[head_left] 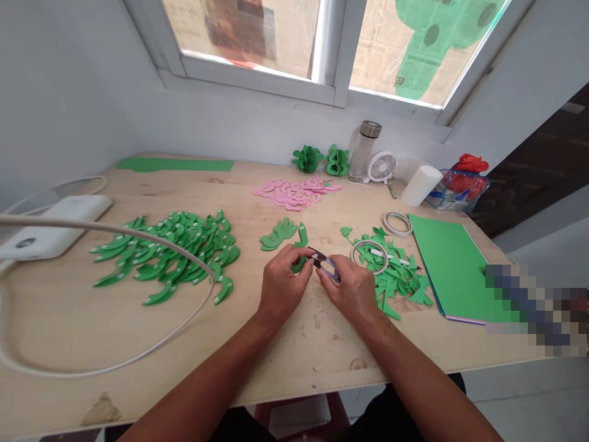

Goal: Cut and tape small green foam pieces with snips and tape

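My left hand (281, 281) pinches a small green paper piece (299, 266) over the middle of the table. My right hand (353, 287) is closed around a pair of thread snips (329, 267). The dark blades of the snips reach to my left fingertips, by the paper; I cannot tell whether they touch it. Just beyond my left hand lie a cut green leaf shape (278, 233) and a narrow green strip (302, 234). Green paper scraps (399, 279), a tape roll (369, 256) and a white pen (386, 256) lie right of my right hand.
Curved green cutouts (179, 252) form a pile at left, near a white cable (151, 362) and power bank (69, 224). Pink cutouts (294, 193) lie farther back. A glass bottle (363, 153), small fan (381, 166) and green sheets (455, 270) stand or lie toward the right.
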A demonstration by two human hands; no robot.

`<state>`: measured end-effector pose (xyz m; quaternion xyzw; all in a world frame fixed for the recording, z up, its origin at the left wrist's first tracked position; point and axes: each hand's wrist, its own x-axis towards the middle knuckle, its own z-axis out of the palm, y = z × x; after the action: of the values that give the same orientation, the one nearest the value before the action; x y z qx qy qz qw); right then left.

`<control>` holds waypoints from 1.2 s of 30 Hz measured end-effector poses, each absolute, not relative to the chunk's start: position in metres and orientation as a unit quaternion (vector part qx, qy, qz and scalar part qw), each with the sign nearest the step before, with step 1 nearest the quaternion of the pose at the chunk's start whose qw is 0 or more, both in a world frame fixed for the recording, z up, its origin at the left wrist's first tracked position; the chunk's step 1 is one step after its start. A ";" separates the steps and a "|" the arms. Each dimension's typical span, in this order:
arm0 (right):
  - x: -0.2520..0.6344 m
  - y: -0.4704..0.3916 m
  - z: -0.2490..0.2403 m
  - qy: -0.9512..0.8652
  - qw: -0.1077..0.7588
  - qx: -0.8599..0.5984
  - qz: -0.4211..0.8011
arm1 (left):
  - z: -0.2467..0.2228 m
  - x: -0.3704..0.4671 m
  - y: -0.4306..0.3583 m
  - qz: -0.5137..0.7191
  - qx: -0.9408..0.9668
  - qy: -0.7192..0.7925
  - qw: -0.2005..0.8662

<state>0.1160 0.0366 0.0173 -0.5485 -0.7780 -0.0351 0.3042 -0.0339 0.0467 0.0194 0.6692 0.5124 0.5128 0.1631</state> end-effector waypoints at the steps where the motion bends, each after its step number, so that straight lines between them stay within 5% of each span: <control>1: 0.116 0.037 0.017 -0.778 0.303 -0.550 -0.033 | 0.019 -0.034 0.047 0.513 0.670 0.510 0.163; 36: 0.120 0.040 0.018 -0.755 0.284 -0.591 -0.025 | 0.027 -0.034 0.045 0.503 0.654 0.529 0.200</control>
<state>0.1196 0.0404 0.0178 -0.5905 -0.7549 -0.0251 0.2843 -0.0342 0.0452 0.0272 0.6538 0.5288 0.5031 0.1996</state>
